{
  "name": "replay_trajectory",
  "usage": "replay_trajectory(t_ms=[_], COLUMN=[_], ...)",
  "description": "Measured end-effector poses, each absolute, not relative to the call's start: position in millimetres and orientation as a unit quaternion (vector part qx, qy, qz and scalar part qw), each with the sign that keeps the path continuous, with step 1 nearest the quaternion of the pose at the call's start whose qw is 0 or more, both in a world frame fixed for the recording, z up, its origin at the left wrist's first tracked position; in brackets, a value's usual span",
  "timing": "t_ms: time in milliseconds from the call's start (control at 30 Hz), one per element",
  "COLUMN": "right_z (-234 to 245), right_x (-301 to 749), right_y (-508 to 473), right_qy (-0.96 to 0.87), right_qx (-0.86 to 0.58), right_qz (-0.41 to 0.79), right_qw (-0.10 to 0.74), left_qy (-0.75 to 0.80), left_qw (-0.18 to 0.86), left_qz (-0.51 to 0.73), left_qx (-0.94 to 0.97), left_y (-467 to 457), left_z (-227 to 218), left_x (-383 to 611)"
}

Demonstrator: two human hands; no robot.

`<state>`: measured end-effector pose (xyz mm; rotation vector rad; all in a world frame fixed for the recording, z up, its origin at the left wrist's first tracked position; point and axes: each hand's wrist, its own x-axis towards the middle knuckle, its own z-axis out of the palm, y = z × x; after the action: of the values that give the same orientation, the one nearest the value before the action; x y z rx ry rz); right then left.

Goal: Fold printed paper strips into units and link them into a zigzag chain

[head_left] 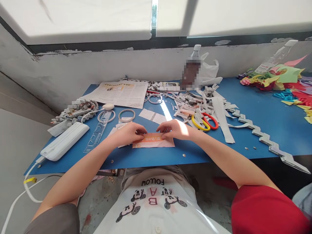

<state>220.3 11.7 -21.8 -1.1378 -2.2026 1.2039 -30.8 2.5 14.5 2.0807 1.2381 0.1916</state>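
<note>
An orange and pink rectangle of printed newspaper (pixel 154 143) lies on the blue table near its front edge. My left hand (pixel 128 133) has its curled fingertips on the paper's upper left part. On the upper right, my right hand (pixel 175 129) holds it the same way, thumb and fingers bent close together. Whether the paper is folded along its top edge cannot be made out. Small white printed paper pieces (pixel 113 132) lie partly under and beside my left hand. Beyond the hands rests another cut newspaper strip (pixel 152 115).
Scissors (pixel 206 122) and a heap of paper strips (pixel 191 104) lie right of centre. A folded paper chain (pixel 265 138) runs off the right edge. At left are tape rings (pixel 126 111), a clear ruler (pixel 95 136) and a white device (pixel 64 141). Bottles (pixel 191 70) stand behind.
</note>
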Motion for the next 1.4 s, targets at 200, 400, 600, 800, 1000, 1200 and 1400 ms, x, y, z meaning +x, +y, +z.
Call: replay_trajectory(t_ms=[200, 400, 600, 800, 1000, 1200, 1400], right_z=[-13.0, -12.3, -13.1, -20.6, -15.5, -8.5, -1.4], right_x=[221.3, 224.7, 225.0, 223.8, 224.2, 227.6, 231.7], right_y=[4.7, 5.1, 9.2, 10.6, 7.0, 5.4, 3.5], right_qy=[-0.855, -0.878, -0.863, -0.823, -0.824, -0.852, -0.863], right_qx=[-0.361, -0.334, -0.342, -0.416, -0.426, -0.369, -0.34], right_qz=[0.341, 0.327, 0.355, 0.372, 0.365, 0.367, 0.371], right_qw=[0.149, 0.105, 0.111, 0.104, 0.084, 0.066, 0.032], left_qy=[0.453, 0.448, 0.432, 0.479, 0.477, 0.437, 0.413], left_qw=[0.246, 0.258, 0.263, 0.23, 0.167, 0.138, 0.214], left_qz=[0.039, -0.009, -0.037, -0.029, -0.03, -0.028, -0.051], left_qx=[0.856, 0.856, 0.862, 0.846, 0.862, 0.888, 0.884], left_y=[-2.1, -7.3, -10.3, -8.4, -8.8, -8.7, -9.1], left_z=[19.6, 33.2, 35.5, 22.8, 13.9, 18.2, 24.3], left_x=[-32.7, -35.1, -33.2, -28.2, -22.0, -25.9, -31.2])
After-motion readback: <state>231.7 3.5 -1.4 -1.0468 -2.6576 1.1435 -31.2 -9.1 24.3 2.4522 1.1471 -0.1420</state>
